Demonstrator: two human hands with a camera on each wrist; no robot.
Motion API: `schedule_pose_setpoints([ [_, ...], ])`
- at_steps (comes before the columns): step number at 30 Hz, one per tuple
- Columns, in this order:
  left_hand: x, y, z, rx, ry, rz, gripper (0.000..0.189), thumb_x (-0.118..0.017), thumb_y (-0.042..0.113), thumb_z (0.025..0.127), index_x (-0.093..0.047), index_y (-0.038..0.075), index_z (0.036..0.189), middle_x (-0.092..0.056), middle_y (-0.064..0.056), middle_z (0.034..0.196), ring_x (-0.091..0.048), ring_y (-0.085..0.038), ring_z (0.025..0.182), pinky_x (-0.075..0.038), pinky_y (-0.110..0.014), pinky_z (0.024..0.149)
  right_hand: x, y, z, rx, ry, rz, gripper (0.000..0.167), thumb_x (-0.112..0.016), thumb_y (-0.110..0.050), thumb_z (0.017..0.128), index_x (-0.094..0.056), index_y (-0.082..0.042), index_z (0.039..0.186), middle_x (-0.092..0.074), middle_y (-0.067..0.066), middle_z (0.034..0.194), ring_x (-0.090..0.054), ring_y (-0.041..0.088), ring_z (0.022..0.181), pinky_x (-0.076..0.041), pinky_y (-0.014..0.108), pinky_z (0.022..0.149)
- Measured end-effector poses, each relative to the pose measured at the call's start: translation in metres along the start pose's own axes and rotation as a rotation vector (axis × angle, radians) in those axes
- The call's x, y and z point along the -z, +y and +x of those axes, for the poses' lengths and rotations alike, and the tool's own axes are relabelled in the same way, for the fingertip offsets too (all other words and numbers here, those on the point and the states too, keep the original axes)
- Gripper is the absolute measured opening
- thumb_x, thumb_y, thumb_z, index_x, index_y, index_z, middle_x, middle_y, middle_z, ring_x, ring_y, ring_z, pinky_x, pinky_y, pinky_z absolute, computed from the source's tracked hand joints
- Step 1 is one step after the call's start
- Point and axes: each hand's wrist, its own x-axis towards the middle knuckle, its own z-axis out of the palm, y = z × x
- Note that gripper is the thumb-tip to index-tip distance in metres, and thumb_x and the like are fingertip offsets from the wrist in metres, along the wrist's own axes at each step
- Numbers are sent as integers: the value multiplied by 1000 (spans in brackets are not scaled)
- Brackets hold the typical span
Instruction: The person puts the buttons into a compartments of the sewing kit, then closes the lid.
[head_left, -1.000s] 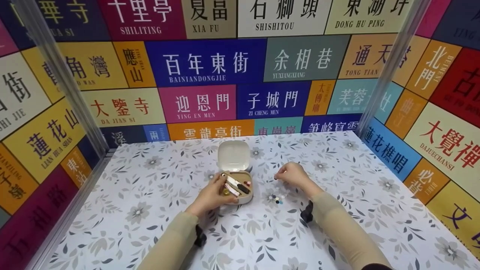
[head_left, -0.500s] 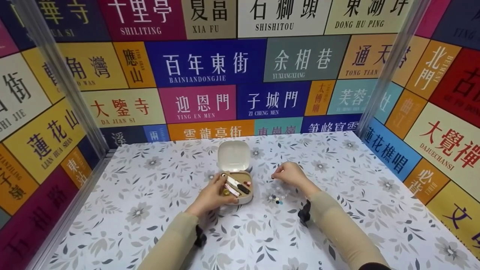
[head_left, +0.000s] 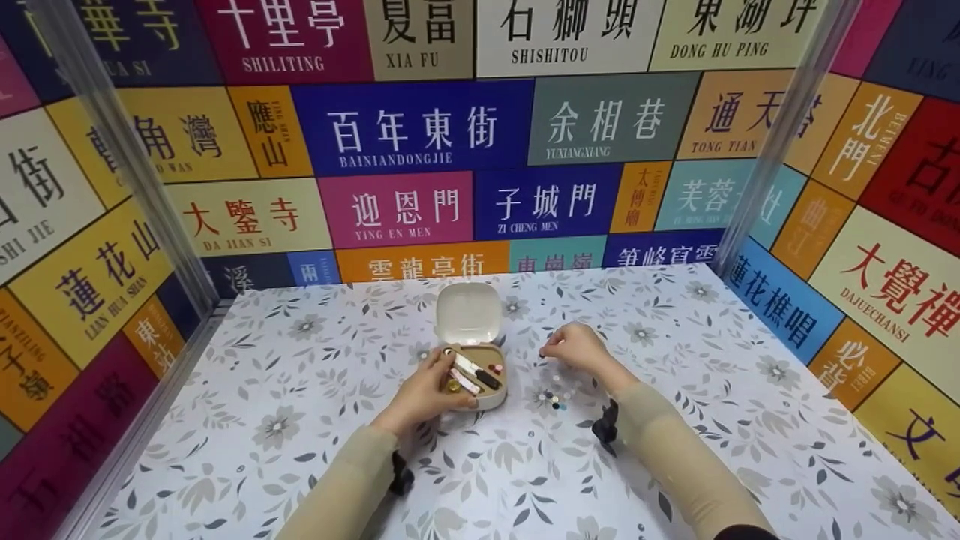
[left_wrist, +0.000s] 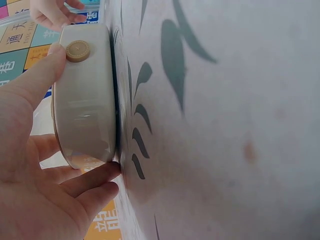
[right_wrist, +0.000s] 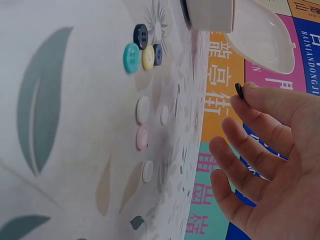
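Note:
My left hand [head_left: 421,390] grips the side of a cream sewing box [left_wrist: 85,105], thumb near its round tan clasp [left_wrist: 78,51] and fingers around the far side. Its lid [head_left: 468,313] stands raised at the back. Inside lie a white-and-black pen-like tool [head_left: 474,367], a pink-and-white piece [head_left: 465,382], a yellow spool-like item [head_left: 453,385] and small red and pink bits [head_left: 495,368]. To the right of the box, my right hand [head_left: 581,348] pinches a small black button [right_wrist: 239,91] between thumb and index finger, above the table.
Several loose buttons lie on the floral tablecloth [head_left: 315,465] between the hands, among them a teal button [right_wrist: 131,58], a dark button [right_wrist: 141,36], a yellow button [right_wrist: 148,57] and a pink button [right_wrist: 142,137]. Walls with colourful lettered panels [head_left: 412,127] enclose the table's back and sides.
My right hand has shifted slightly left toward the box, with the black button pinched. The left hand stays on the box.

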Motion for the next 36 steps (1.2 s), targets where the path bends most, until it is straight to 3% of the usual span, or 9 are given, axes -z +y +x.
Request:
schedule_pose_setpoints([
  [6,-1,-1,1,2,-1,-17,100,-83,44,72,-33,11,152,-19,-10,160,-27,-36,140,-23,-52,112,-1,-4,3,38,-1,-6,18,-75,-24,82,-74,-7,74,-70,4,75,-44,11,49,-39,27,46],
  [16,-1,-2,1,33,-10,-50,102,-84,44,71,-31,14,153,-16,-7,161,-23,-36,142,-20,-54,113,-8,-7,8,24,-39,-11,18,-75,-24,82,-76,-6,79,-70,2,79,-52,14,59,-45,28,54],
  [22,1,-1,-1,-3,-6,-20,100,-83,44,73,-32,11,152,-18,-11,160,-26,-37,140,-25,-52,112,-10,-7,10,59,-25,-10,14,-75,-21,82,-76,-9,75,-70,0,79,-52,14,58,-46,29,58],
  [36,0,1,0,21,-18,-61,101,-84,43,71,-32,13,152,-16,-10,161,-22,-35,142,-20,-51,114,-11,-12,8,67,-32,10,17,-74,-20,82,-76,-4,78,-71,3,78,-52,13,57,-46,28,57],
])
